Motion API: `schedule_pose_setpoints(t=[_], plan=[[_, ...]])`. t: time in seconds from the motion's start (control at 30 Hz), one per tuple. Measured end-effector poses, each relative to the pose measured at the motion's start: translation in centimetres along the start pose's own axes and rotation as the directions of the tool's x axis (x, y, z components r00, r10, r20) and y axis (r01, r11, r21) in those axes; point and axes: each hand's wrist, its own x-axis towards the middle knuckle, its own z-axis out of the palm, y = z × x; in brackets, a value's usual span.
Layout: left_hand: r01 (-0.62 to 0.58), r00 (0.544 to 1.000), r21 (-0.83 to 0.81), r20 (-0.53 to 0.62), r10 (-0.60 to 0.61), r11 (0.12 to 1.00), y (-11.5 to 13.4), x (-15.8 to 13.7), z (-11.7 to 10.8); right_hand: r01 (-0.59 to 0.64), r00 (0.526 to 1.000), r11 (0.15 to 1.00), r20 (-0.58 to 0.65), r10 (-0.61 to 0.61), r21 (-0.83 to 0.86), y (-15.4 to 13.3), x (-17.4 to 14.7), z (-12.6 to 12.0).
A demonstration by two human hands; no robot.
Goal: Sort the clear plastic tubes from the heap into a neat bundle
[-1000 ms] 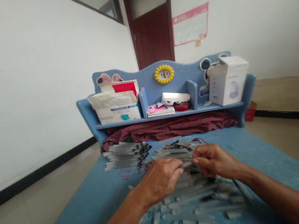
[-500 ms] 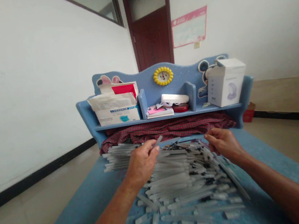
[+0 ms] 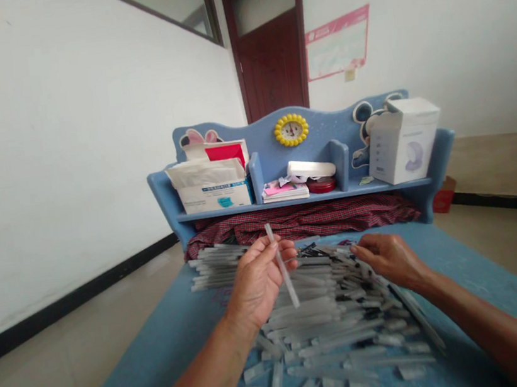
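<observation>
My left hand [image 3: 260, 276] is closed on a thin, translucent pen barrel [image 3: 284, 272], pinched between thumb and fingers and tilted nearly upright above the pile. My right hand [image 3: 388, 257] is at the upper right of the pile, its thumb and forefinger pressed together; whatever they pinch is too small to make out. Beneath and between my hands lies a heap of frosted pen barrels [image 3: 304, 321], with dark-tipped pen parts [image 3: 353, 282] along its right side. Short clear caps [image 3: 334, 386] are scattered at the near edge. Behind my left hand is another row of barrels [image 3: 214, 269].
The blue desk [image 3: 166, 358] has a raised shelf [image 3: 260, 207] at the back. On it stand a mask box [image 3: 211, 196], papers, a red round tin [image 3: 321, 185] and a white carton [image 3: 404, 142]. A checked cloth [image 3: 300, 221] is bunched under the shelf.
My left hand has turned palm upward, bringing the barrel into fuller view. My right hand has come down slightly onto the pile's edge. The camera view has shifted a little left.
</observation>
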Motion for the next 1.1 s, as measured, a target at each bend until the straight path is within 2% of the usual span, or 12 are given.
schedule_pose_setpoints(t=[0.1,0.23,0.3,0.4,0.5,0.63,0.8,0.9,0.97,1.03,1.07,1.1], plan=[[0.007,1.000,-0.067,0.004,-0.007,0.998,-0.5,-0.3,0.3,0.109,0.988,0.990,0.102,-0.118,0.094,-2.1,-1.2,0.2],[0.023,0.999,-0.102,0.048,-0.019,0.995,-1.2,-1.2,1.5,0.207,0.920,0.960,0.295,-0.257,0.189,-5.4,-3.1,1.1],[0.037,0.997,-0.102,0.073,-0.030,0.994,-1.5,-1.7,2.4,0.237,0.906,0.954,0.312,-0.286,0.185,-6.8,-3.6,1.5],[0.038,0.993,-0.099,0.111,-0.027,0.994,-1.4,-2.1,3.6,0.264,0.925,0.951,0.238,-0.297,0.162,-8.1,-3.6,1.8],[0.007,0.992,-0.100,0.126,0.005,0.995,-0.8,-1.8,4.5,0.229,0.946,0.955,0.187,-0.264,0.187,-8.7,-3.3,1.7],[-0.043,0.992,-0.085,0.115,0.052,0.995,0.5,-0.3,5.6,0.100,0.967,0.957,0.202,-0.158,0.273,-9.5,-2.7,1.5],[-0.143,0.987,-0.031,-0.074,0.140,0.989,1.5,2.5,8.1,-0.116,0.968,0.897,0.251,0.007,0.426,-11.9,-0.5,0.8],[-0.194,0.973,0.032,-0.125,0.196,0.980,2.8,4.4,9.2,-0.182,0.971,0.849,0.225,0.077,0.496,-13.6,0.0,0.3],[-0.264,0.948,0.098,-0.155,0.276,0.960,4.7,5.6,9.1,-0.203,0.958,0.849,0.276,0.071,0.487,-13.8,-0.9,0.3],[-0.362,0.900,0.186,-0.185,0.395,0.913,7.3,6.3,8.0,-0.198,0.923,0.888,0.383,0.027,0.414,-13.0,-2.4,0.3],[-0.404,0.876,0.241,-0.177,0.449,0.883,8.4,6.5,7.3,-0.163,0.926,0.912,0.378,0.010,0.376,-12.1,-3.0,0.2],[-0.447,0.849,0.299,-0.156,0.505,0.843,9.3,6.4,6.5,-0.124,0.947,0.935,0.321,0.012,0.332,-10.9,-3.3,0.0]])
